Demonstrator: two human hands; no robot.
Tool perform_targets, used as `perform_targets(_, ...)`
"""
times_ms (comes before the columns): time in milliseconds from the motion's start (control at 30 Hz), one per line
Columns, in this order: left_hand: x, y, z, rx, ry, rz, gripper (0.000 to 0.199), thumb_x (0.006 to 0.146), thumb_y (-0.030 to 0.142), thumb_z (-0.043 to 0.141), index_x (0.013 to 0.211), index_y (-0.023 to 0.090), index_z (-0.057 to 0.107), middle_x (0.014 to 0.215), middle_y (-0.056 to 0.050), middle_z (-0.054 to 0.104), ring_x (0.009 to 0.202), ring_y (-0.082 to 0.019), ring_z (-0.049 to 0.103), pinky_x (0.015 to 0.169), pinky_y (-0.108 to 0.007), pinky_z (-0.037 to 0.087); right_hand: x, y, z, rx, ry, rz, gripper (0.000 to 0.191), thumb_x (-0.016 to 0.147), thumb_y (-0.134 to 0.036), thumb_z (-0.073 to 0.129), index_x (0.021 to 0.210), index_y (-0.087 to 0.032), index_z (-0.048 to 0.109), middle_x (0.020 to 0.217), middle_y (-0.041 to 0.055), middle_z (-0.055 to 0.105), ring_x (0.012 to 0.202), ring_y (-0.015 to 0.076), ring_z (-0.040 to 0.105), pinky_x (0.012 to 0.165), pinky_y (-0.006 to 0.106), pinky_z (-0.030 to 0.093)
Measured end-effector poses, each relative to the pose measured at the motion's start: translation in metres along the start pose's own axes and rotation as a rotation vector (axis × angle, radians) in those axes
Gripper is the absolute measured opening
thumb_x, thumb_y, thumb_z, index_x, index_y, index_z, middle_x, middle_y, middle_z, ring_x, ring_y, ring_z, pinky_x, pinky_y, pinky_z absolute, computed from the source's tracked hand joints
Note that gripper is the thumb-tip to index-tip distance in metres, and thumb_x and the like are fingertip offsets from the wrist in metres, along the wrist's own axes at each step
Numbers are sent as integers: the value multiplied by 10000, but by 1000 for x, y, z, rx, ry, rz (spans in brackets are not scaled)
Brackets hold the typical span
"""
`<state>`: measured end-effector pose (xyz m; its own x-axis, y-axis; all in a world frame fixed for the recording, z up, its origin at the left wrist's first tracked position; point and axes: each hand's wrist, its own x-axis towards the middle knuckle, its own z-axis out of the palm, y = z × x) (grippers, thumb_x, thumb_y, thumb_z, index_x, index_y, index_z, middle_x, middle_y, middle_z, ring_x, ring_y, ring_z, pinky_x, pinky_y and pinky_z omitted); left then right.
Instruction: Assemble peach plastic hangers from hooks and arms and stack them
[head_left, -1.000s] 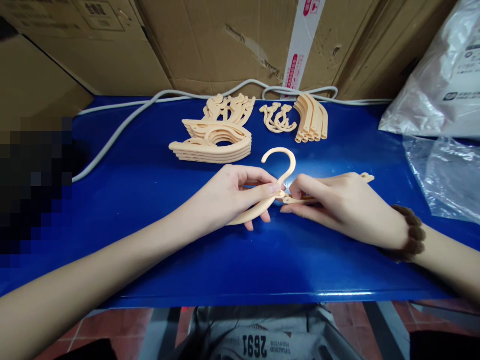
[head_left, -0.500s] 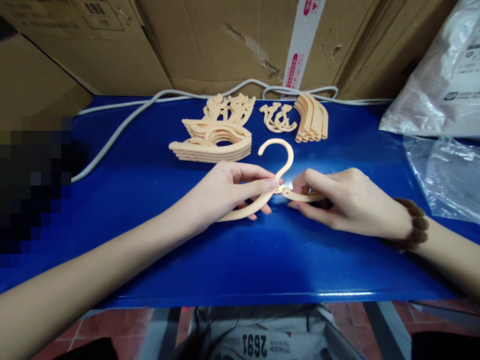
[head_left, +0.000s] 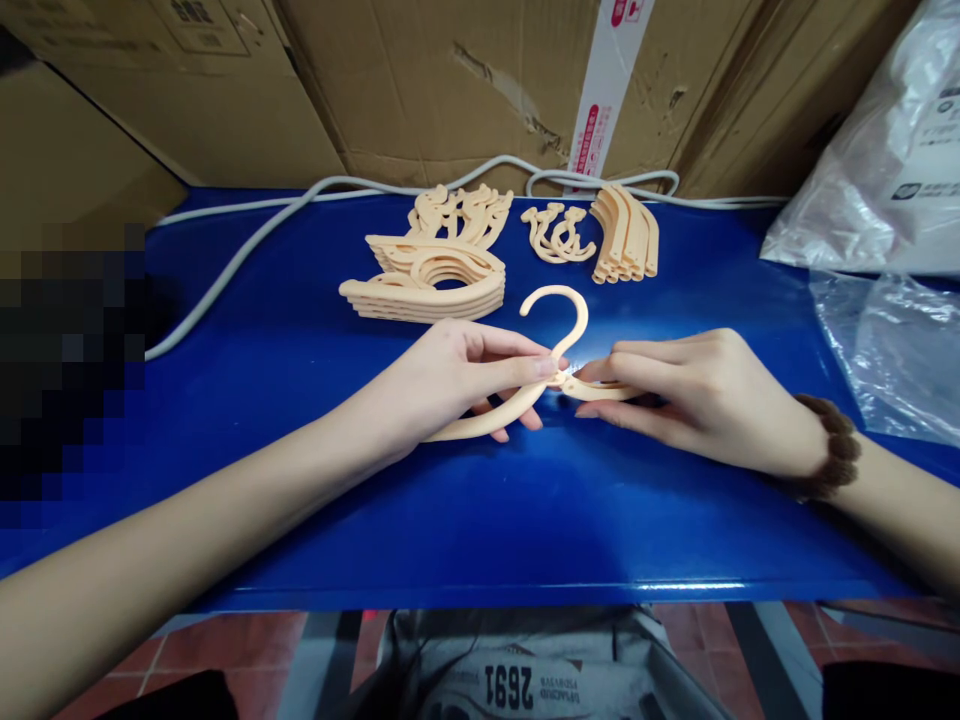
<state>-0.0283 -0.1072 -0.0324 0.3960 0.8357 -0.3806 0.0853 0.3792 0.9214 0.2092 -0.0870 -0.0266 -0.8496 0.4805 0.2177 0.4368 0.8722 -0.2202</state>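
A beige plastic hanger (head_left: 577, 330) is held above the blue table, its hook curving up and to the left. My left hand (head_left: 457, 375) pinches it at the base of the hook, thumb on top, with the left hanger arm (head_left: 480, 428) running under the palm. Between the thumb and fingers of my right hand (head_left: 694, 395) is the right hanger arm (head_left: 600, 391). That arm's inner end is against or very close to the joint below the hook; whether it is joined there I cannot tell. Its outer end is hidden by my right hand.
Behind my hands lie a stack of folded hangers (head_left: 427, 300), a pile of beige pieces (head_left: 457, 215), loose hooks (head_left: 559, 235) and curved arm pieces (head_left: 626, 235). A white cable (head_left: 247, 265) crosses the blue table (head_left: 480, 540). Cardboard boxes (head_left: 420, 90) stand behind; plastic bags (head_left: 862, 190) lie right.
The right hanger arm's inner end has shifted slightly left, closer to the joint under the hook. My right-hand fingers have straightened a little along that arm. My left hand keeps its grip.
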Motion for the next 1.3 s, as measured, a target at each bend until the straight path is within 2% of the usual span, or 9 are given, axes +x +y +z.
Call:
perform_targets(433,1,0,-5,-6,-112,-16,125,905,253,677,929,166,764,649,10,715,567,-77,657,442,-90,516,0,3,0,121,29,-43,211,979,-314,582,1096,-181,695,1001,34,752,837,130,707,668,221,457)
perform_targets(567,2,-2,-6,-15,-139,-11,111,911,233,667,916,173,760,664,20,713,573,-77,666,435,-91,516,2,6,2,210,35,-47,179,945,-318,636,1035,-185,715,973,23,751,803,118,694,668,214,454)
perform_targets(733,2,-1,-4,-22,-162,-21,97,908,227,675,931,188,761,660,32,711,566,-73,671,436,-88,515,4,10,7,331,49,-43,228,897,-340,699,1017,-148,724,885,16,737,730,92,658,650,201,453)
perform_targets(1067,1,-1,-5,8,-168,-18,82,895,230,683,863,176,735,650,45,708,520,-54,653,429,-77,484,6,6,8,468,33,11,266,881,-369,712,956,-116,740,836,29,727,681,91,628,618,212,448)
perform_targets(1300,2,-1,-3,78,-84,25,111,879,258,701,865,151,725,683,23,710,611,-72,697,456,-66,460,7,4,7,459,29,47,232,890,-374,701,936,-150,744,796,2,723,625,76,595,587,200,412)
